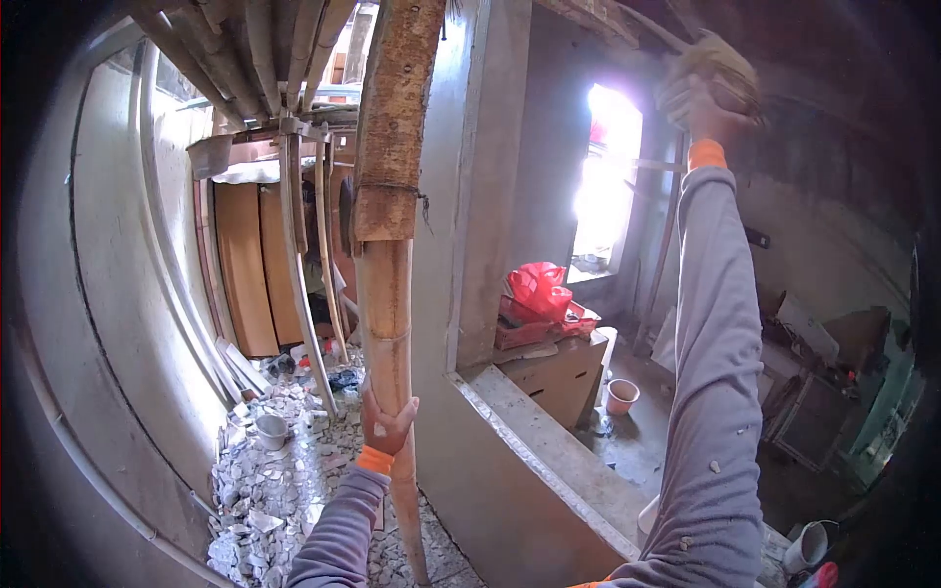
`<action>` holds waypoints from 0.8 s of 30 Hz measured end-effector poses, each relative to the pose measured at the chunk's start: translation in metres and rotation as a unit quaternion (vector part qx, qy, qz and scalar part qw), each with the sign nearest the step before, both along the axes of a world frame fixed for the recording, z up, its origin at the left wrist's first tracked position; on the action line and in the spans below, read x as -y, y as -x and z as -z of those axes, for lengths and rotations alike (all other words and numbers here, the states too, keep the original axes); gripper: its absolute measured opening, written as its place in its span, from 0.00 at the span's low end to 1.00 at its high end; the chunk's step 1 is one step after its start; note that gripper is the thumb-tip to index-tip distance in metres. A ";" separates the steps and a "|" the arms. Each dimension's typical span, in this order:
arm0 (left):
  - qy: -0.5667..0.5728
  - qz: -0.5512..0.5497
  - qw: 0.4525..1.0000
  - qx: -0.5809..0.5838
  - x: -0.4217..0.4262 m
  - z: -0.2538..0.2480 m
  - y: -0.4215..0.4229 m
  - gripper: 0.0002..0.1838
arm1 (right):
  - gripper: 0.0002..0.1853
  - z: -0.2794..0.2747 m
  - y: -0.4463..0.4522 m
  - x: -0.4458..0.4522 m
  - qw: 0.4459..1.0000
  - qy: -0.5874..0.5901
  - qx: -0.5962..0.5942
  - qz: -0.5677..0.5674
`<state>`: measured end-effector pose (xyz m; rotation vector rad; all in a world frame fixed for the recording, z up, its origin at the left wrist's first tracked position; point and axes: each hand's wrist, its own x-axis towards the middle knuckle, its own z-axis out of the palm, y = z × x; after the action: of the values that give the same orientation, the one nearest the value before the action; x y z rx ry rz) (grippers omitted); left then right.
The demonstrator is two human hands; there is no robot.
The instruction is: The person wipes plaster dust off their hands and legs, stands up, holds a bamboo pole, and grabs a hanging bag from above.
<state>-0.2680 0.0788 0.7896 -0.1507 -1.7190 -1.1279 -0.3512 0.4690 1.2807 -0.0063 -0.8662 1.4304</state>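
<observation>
A thick bamboo pole (389, 294) stands almost upright in front of me, its lower end among the rubble. My left hand (389, 423) is wrapped around its lower half. Against the upper part lies a rough brown wooden piece (397, 118), with a dark wire tie (392, 187) around it. High at the upper right, my right hand (708, 103) is raised on an outstretched arm, near the ceiling. Its fingers are closed around a pale, yellowish thing (727, 71), smeared by motion, whose kind I cannot make out.
Broken rubble (270, 500) covers the passage floor, with a grey bucket (272, 431) on it. More bamboo props (306, 274) stand behind. A low wall ledge (539, 441) runs to my right. Beyond it are a red plastic bag (539, 289), a cardboard box (559, 382) and a pink bucket (620, 396).
</observation>
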 end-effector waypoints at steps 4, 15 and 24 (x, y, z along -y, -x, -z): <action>0.008 0.003 1.000 -0.009 0.002 0.004 0.003 0.42 | 0.63 0.002 0.003 0.010 0.975 -0.082 0.197 0.058; 0.026 -0.009 0.999 -0.018 0.008 0.008 0.010 0.42 | 0.64 0.015 0.061 0.001 0.975 0.120 0.164 -0.092; 0.007 0.017 1.000 0.008 0.004 -0.001 0.001 0.42 | 0.61 0.036 0.039 0.001 0.980 0.144 0.057 -0.121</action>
<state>-0.2687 0.0747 0.7907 -0.1806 -1.7439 -1.1441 -0.3898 0.4677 1.2448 -0.2114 -0.7646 1.7891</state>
